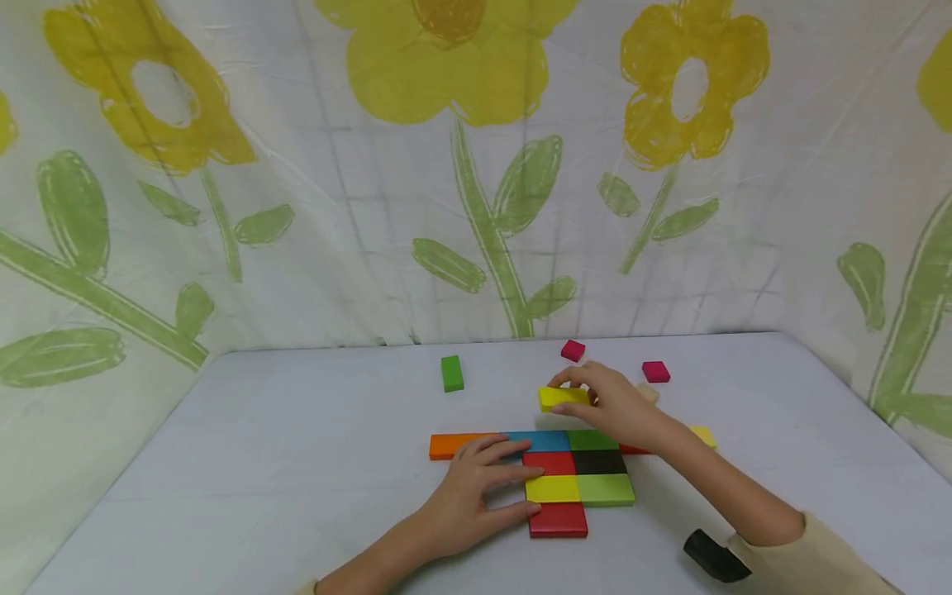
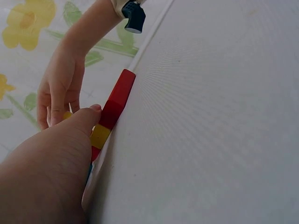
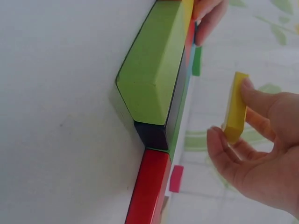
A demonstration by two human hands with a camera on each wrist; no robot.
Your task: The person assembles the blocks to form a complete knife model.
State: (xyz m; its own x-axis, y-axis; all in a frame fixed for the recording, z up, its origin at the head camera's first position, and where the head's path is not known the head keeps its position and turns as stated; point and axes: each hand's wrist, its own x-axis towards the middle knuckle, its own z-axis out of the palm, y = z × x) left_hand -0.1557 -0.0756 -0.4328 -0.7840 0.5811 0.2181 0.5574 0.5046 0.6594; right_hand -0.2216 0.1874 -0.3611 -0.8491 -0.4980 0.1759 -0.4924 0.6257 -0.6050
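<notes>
My right hand (image 1: 617,405) pinches a yellow block (image 1: 563,399) between thumb and fingers, raised above the table; the right wrist view shows it apart from the other blocks. Flat coloured blocks lie edge to edge below it. Their top row has an orange block (image 1: 448,448), a blue block (image 1: 549,441) and a dark green block (image 1: 591,440). Under these sit a red block (image 1: 550,464), a black block (image 1: 601,462), a second yellow block (image 1: 552,489), a light green block (image 1: 606,490) and a lower red block (image 1: 558,521). With fingers extended, my left hand (image 1: 464,500) touches their left side.
Farther back lie a green block (image 1: 452,374), a crimson block (image 1: 573,351) and another crimson block (image 1: 656,372). A tan piece (image 1: 649,392) is partly hidden by my right hand. Past my right forearm shows a pale yellow block (image 1: 703,436). A flower-printed curtain (image 1: 335,273) hangs behind the white table (image 1: 223,463).
</notes>
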